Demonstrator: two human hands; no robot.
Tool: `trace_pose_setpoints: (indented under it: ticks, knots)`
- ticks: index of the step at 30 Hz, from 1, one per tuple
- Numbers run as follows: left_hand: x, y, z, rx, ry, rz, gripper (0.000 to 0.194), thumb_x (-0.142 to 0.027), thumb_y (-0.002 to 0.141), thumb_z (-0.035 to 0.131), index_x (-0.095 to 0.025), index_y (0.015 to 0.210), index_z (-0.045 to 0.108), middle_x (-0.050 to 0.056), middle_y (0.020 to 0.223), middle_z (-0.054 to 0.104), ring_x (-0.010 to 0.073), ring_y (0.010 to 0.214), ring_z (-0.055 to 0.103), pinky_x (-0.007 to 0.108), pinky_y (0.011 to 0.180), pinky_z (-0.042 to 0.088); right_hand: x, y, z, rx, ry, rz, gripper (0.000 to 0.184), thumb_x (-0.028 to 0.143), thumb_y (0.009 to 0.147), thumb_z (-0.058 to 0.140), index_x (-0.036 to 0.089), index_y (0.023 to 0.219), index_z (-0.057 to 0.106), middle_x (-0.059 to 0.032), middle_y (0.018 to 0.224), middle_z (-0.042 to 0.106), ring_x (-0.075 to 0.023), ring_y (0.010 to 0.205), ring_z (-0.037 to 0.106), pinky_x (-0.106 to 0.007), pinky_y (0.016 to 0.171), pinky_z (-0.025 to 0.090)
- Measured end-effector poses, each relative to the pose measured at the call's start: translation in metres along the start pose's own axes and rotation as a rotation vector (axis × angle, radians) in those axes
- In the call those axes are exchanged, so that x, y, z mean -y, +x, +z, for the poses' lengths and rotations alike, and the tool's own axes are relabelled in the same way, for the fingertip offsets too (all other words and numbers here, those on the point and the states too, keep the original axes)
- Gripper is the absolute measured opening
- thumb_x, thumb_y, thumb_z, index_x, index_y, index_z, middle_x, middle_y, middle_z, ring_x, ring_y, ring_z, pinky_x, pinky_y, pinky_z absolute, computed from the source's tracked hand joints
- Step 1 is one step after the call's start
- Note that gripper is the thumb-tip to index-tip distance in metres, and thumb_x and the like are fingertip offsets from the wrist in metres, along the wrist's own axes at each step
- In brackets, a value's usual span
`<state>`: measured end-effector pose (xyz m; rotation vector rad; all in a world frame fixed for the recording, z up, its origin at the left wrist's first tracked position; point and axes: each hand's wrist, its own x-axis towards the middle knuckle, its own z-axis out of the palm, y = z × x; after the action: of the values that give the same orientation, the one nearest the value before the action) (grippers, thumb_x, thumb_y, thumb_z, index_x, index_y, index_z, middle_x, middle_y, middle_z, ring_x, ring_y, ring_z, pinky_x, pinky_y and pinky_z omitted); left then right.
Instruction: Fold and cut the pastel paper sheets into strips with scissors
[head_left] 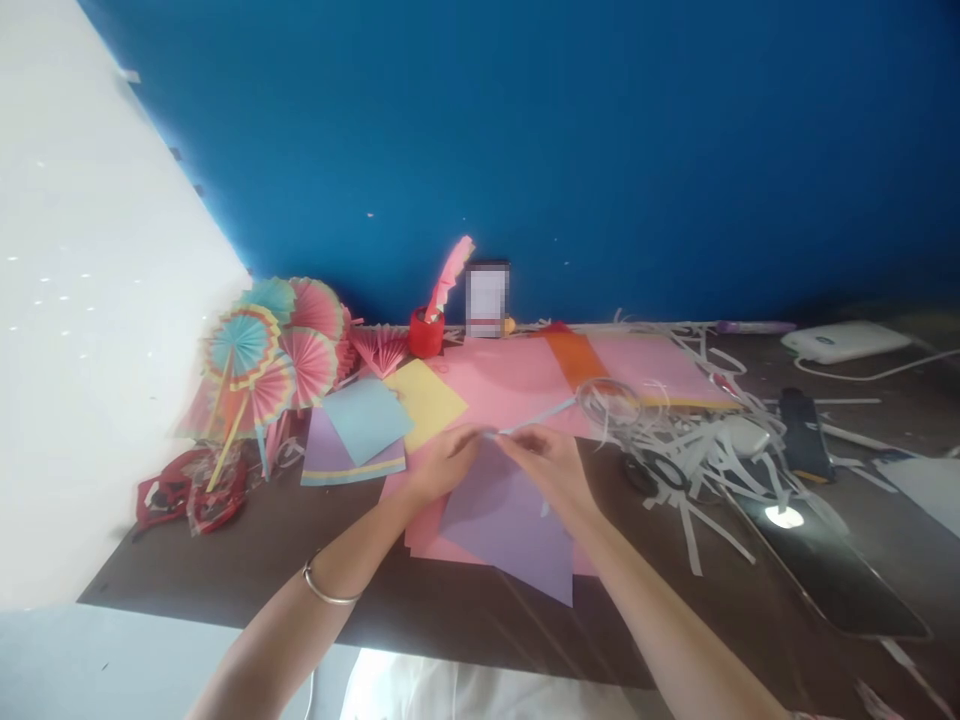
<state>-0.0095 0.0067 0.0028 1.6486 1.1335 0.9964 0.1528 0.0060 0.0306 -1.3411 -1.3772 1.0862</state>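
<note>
My left hand (450,458) and my right hand (546,462) meet over the middle of the table, fingertips pinched close together. Between them runs a narrow light-blue paper strip (546,414), its far end slanting up to the right. Both hands are closed on it. Beneath them lies a purple paper sheet (517,525), over pink paper (502,378). Left of my left hand are a yellow paper square (429,400), a light-blue paper square (367,415) and another purple sheet with striped edging (322,455).
Pleated paper fans (244,345) and a red bundle (191,490) stand at the left. A red pot (426,332) is by the blue wall. White paper offcuts (701,470), a tape roll (609,400), a phone (832,570) and a white device (844,342) lie right.
</note>
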Motion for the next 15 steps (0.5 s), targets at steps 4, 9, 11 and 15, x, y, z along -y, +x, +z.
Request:
trace_pose_setpoints:
  ticks: [4, 9, 11, 15]
  knots:
    - [0.001, -0.001, 0.001, -0.013, -0.005, 0.009, 0.029, -0.025, 0.086, 0.039, -0.022, 0.107, 0.06, 0.003, 0.109, 0.063, 0.0176, 0.102, 0.056, 0.031, 0.092, 0.041, 0.0, 0.0, 0.002, -0.019, -0.023, 0.035, 0.031, 0.046, 0.059, 0.071, 0.016, 0.06, 0.064, -0.0014, 0.055, 0.059, -0.0128, 0.053, 0.05, -0.024, 0.049, 0.036]
    - [0.001, -0.001, 0.003, -0.014, -0.041, 0.031, 0.029, -0.026, 0.087, 0.039, -0.021, 0.106, 0.06, 0.004, 0.109, 0.063, 0.0176, 0.103, 0.056, 0.031, 0.093, 0.041, 0.004, -0.001, 0.002, -0.019, -0.031, 0.06, 0.034, 0.049, 0.061, 0.069, 0.016, 0.057, 0.062, -0.0007, 0.053, 0.056, -0.0114, 0.051, 0.047, -0.023, 0.048, 0.034]
    - [0.002, 0.0, 0.004, -0.013, -0.051, 0.036, 0.029, -0.027, 0.087, 0.039, -0.021, 0.105, 0.061, 0.004, 0.109, 0.063, 0.0179, 0.103, 0.056, 0.031, 0.093, 0.041, 0.007, -0.002, 0.002, -0.012, -0.034, 0.056, 0.038, 0.052, 0.062, 0.066, 0.015, 0.057, 0.062, -0.0007, 0.053, 0.055, -0.0113, 0.051, 0.046, -0.023, 0.047, 0.034]
    - [0.006, 0.0, 0.004, -0.036, -0.06, 0.037, 0.028, -0.027, 0.087, 0.04, -0.02, 0.106, 0.06, 0.005, 0.11, 0.062, 0.0187, 0.103, 0.055, 0.033, 0.092, 0.041, 0.011, -0.003, 0.001, 0.017, -0.029, 0.043, 0.044, 0.058, 0.063, 0.062, 0.015, 0.055, 0.059, -0.0001, 0.052, 0.052, -0.011, 0.051, 0.045, -0.023, 0.048, 0.033]
